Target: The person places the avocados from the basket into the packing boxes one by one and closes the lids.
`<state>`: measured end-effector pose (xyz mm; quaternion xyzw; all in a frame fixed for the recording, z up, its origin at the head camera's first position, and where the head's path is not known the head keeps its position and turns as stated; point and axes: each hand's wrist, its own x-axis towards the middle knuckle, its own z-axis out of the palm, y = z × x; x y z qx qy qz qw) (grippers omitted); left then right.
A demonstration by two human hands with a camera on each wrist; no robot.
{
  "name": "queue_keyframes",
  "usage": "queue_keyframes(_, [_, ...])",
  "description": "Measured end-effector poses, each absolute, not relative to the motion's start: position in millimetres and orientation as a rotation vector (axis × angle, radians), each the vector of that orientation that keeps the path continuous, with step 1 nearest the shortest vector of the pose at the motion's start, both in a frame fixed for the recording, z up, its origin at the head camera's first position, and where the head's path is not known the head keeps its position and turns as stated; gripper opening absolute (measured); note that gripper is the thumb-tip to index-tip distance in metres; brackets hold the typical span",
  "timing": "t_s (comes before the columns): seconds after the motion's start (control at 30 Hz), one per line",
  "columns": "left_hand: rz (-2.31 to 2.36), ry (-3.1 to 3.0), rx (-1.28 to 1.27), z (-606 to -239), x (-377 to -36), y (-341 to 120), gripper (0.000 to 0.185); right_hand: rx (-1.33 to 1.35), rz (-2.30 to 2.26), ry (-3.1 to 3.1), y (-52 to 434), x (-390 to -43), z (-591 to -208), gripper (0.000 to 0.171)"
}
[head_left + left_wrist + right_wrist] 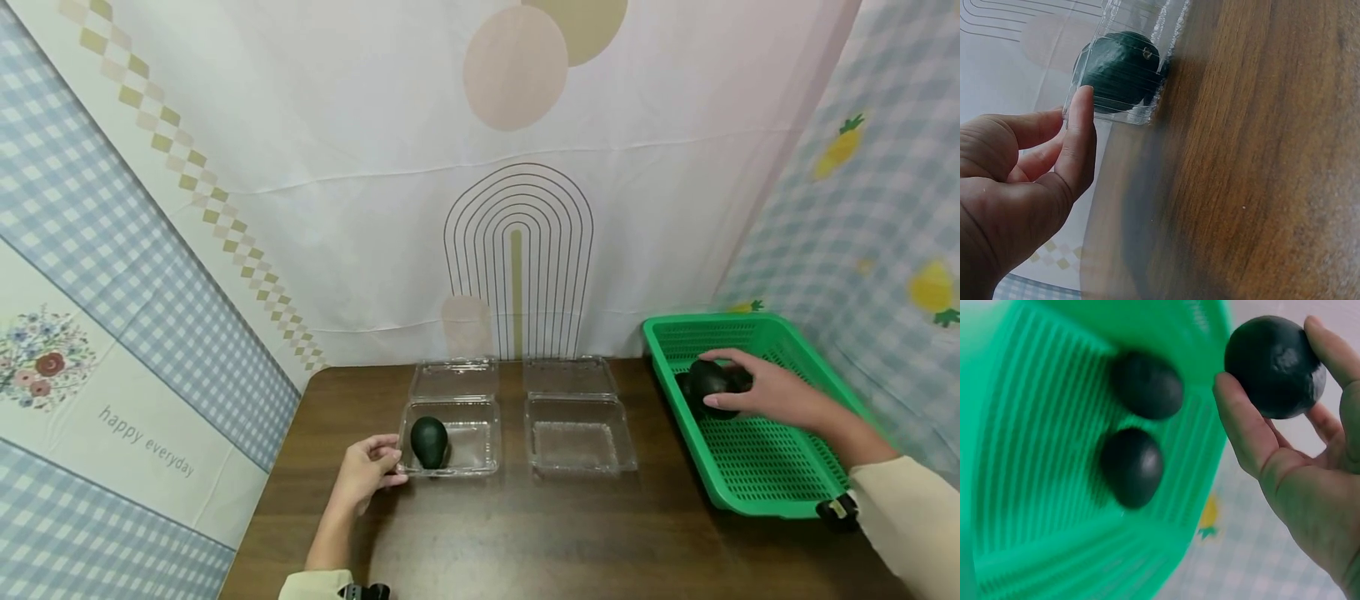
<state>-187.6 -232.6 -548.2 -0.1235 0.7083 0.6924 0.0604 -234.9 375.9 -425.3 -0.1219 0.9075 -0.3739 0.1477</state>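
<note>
1. Head view: right hand [772,392] grasps a dark avocado [711,379] over the green basket [757,467], right side of frame.
2. Right wrist view: thumb and fingers wrap that avocado [1272,365], upper right; two more avocados [1132,465] lie in the basket [1035,487] at centre left.
3. Left hand [365,471], fingers loosely curled, touches the left clamshell box [457,433] at lower centre; holds nothing.
4. That box holds one avocado [429,440].
5. Second clamshell box [577,433] sits just right of it on the brown table [525,533].
</note>
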Motion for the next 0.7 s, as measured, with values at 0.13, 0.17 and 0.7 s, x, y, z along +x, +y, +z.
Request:
queue_keyframes(0.13, [2.101, 2.137, -0.367, -547, -189, -232, 0.038, -0.351, -1.141, 2.623, 356, -232, -418, 0.079])
queue_keyframes(0.17, [2.102, 2.136, -0.364, -546, -189, -232, 0.038, -0.349, -1.163, 2.619, 351, -231, -416, 0.079])
queue_keyframes(0.7, [2.078, 2.159, -0.376, -549, -188, -233, 0.036, -0.429, -1.330, 2.505, 271, -223, -408, 0.078])
